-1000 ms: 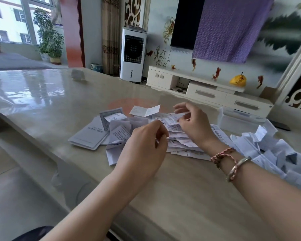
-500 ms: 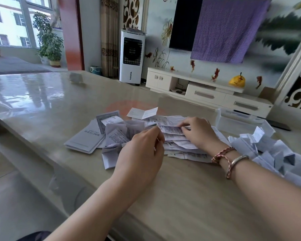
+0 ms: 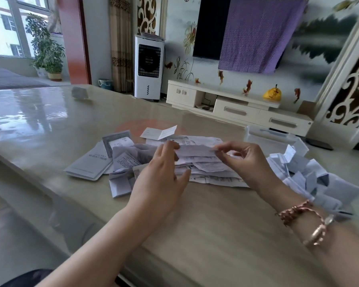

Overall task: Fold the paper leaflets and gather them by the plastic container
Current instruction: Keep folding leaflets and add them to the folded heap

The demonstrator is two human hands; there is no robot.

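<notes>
Pinching one leaflet [image 3: 195,151]: left hand [image 3: 160,179], right hand [image 3: 245,162]; folded heap [image 3: 303,172] beside plastic container [image 3: 276,139].

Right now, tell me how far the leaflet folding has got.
Done: a heap of folded leaflets lies beside the plastic container. In hand: left hand and right hand pinch one leaflet between them. Left: the unfolded pile underneath.

Wall TV [image 3: 211,27] w/ purple cloth [image 3: 257,34] — white cabinet [image 3: 236,108], daylit window [image 3: 6,27].
</notes>
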